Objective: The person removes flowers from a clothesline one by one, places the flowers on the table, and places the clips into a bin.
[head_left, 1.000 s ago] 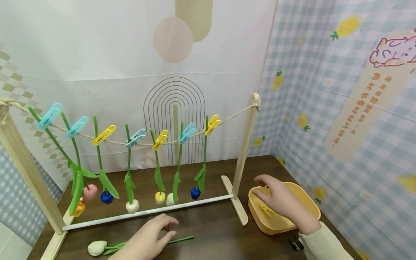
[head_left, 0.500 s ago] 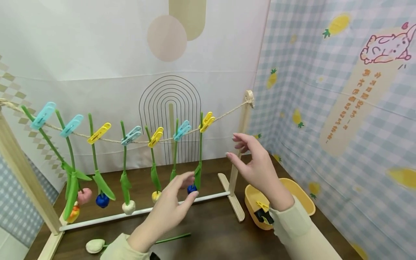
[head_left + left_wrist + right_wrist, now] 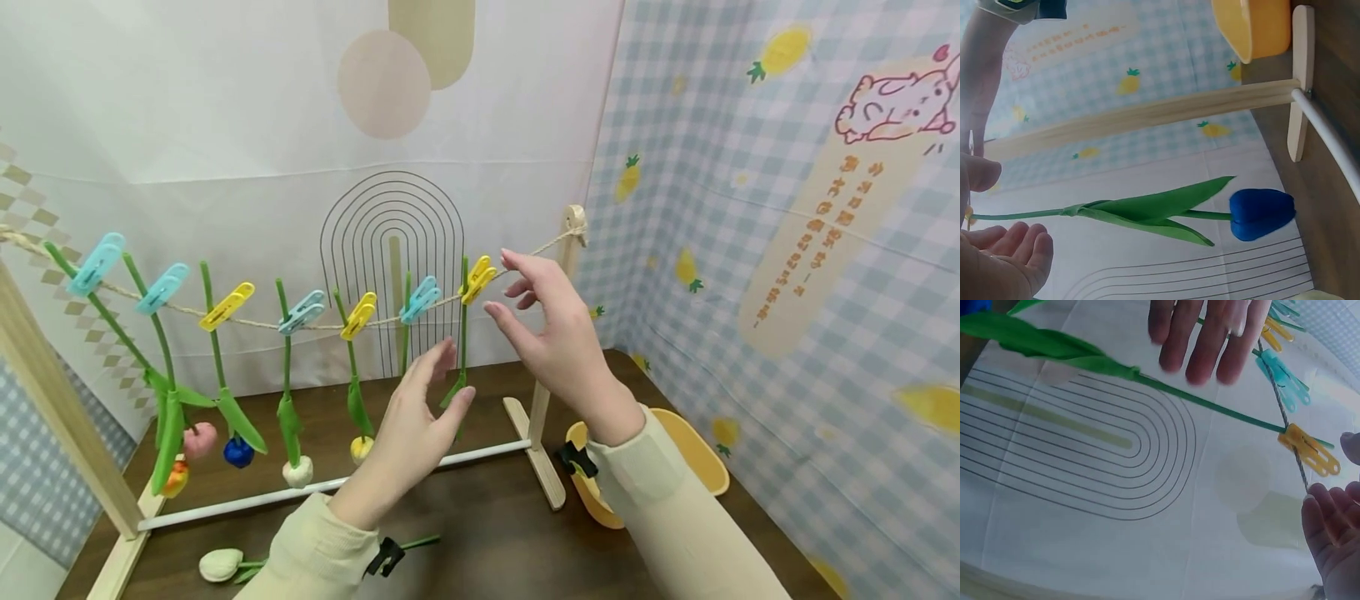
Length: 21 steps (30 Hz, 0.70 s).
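Neither hand holds anything: our right hand (image 3: 551, 329) is spread, thumb and forefinger apart, just beside the yellow peg (image 3: 477, 279) that pins the last flower's stem (image 3: 462, 333) to the string (image 3: 255, 323); our left hand (image 3: 420, 417) is open with its fingers straight, close to that stem lower down, by the leaf (image 3: 455, 392). In the left wrist view the same flower shows its blue bud (image 3: 1261, 214) hanging free above the white rail (image 3: 1329, 140), with the leaf beside the fingertips (image 3: 1022, 240) but apart from them. In the right wrist view the peg straddles string and stem together.

We judge the flower to be light and soft: a thin, bendy stem, a limp leaf, a plush-looking bud that will swing if nudged. The sound place to hold it is the stem, just under the peg or above the leaf, not the bud. The peg looks like hard, smooth plastic with a spring; it calls for a firm pinch on its upper tails, or the fingers may slip off. The slack string will sag and sway under any pull, shaking its six neighbours.

A yellow tub (image 3: 705, 462) stands on the brown table (image 3: 495, 542), right of the wooden post (image 3: 551, 350). One pale flower (image 3: 221, 564) lies flat on the table.
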{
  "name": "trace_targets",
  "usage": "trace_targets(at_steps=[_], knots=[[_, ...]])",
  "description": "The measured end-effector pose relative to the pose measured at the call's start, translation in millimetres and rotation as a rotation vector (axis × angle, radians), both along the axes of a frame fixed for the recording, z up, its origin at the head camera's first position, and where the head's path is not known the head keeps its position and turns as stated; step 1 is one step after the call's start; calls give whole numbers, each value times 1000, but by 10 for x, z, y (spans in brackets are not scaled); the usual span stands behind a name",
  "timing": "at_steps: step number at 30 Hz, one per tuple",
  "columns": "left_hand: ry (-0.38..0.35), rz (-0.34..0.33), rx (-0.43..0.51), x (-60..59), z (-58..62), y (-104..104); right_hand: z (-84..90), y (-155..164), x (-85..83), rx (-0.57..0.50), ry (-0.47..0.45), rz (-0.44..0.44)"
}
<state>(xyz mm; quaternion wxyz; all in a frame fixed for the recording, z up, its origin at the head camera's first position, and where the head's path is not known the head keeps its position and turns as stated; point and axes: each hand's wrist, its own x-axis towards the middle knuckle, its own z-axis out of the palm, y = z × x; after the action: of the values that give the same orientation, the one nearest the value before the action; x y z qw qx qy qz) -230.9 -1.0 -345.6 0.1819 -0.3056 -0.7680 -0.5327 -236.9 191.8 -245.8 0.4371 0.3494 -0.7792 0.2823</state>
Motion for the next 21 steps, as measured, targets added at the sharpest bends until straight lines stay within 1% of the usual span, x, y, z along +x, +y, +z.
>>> trace_targets(at_steps=[3,9,17,21], knots=[[-7,-2,8,-43,34,36,46,-39,-25,26,-17,0],[-31,-30,13,-79,66,62,85,-70,-64,81,-45,-25],[-37,-63,-4,-107,118,83,106,-86,-81,109,-36,-33],[-48,-66,12,-126,129,99,105,-99,-86,121,-36,-31]])
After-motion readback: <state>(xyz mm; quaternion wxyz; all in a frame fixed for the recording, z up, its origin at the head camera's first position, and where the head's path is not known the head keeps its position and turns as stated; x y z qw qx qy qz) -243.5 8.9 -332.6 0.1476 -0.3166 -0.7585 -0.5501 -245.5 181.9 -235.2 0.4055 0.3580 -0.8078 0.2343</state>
